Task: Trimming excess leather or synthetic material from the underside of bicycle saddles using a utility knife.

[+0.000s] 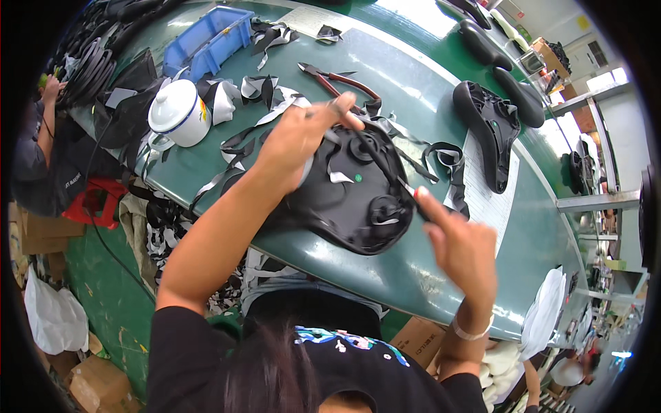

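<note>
A black saddle (pixel 330 206) lies underside up on the green table in front of me. My left hand (pixel 299 141) is closed at its far edge, pinching the end of a black trim strip (pixel 375 157) that runs taut across the saddle. My right hand (pixel 460 246), slightly blurred, grips a small knife (pixel 409 188) with a bit of red near its blade. The blade meets the strip at the saddle's right edge. Just beyond my left hand lie red-handled pliers (pixel 336 85). Loose black-and-white scraps (pixel 447 158) lie around the saddle.
A white lidded enamel mug (pixel 180 117) stands at the left, with a blue bin (pixel 208 43) behind it. Another black saddle (pixel 485 131) rests on white paper (pixel 506 180) at the right. Further left, a co-worker (pixel 51 151) is beside a red stool (pixel 96 203).
</note>
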`<action>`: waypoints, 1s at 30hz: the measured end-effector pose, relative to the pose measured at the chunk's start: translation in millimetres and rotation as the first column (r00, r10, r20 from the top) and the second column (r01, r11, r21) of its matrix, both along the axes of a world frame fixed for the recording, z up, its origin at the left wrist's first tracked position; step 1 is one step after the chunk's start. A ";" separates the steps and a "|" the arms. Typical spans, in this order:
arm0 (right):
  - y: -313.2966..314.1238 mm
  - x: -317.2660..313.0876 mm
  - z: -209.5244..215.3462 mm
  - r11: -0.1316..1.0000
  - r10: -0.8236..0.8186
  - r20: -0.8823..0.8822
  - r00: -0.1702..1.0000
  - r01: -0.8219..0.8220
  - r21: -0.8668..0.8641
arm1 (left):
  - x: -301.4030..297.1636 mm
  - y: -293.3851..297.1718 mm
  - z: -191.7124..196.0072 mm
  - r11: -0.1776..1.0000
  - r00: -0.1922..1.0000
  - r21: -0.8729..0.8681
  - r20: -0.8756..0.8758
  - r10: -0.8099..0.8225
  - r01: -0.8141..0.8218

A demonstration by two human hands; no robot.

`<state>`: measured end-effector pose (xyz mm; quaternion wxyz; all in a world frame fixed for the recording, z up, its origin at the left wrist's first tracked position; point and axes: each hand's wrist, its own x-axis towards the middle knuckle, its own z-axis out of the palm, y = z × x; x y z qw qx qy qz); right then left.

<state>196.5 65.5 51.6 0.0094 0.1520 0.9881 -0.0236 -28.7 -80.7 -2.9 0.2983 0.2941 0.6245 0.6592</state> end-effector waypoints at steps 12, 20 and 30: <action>-27.0 40.2 24.1 0.997 0.059 0.244 0.968 -0.070 0.033 | -24.2 -70.9 36.0 0.782 0.978 0.595 -0.193 -0.083 0.184; -20.3 37.3 21.5 0.988 0.046 0.137 0.989 -0.025 -0.152 | -2.9 -9.1 17.2 0.773 0.292 -0.375 -0.770 -0.567 0.511; -71.2 99.4 -16.4 0.920 -0.247 -0.001 0.969 0.234 -0.314 | 18.8 29.6 56.3 0.912 0.922 0.303 0.351 0.161 -0.275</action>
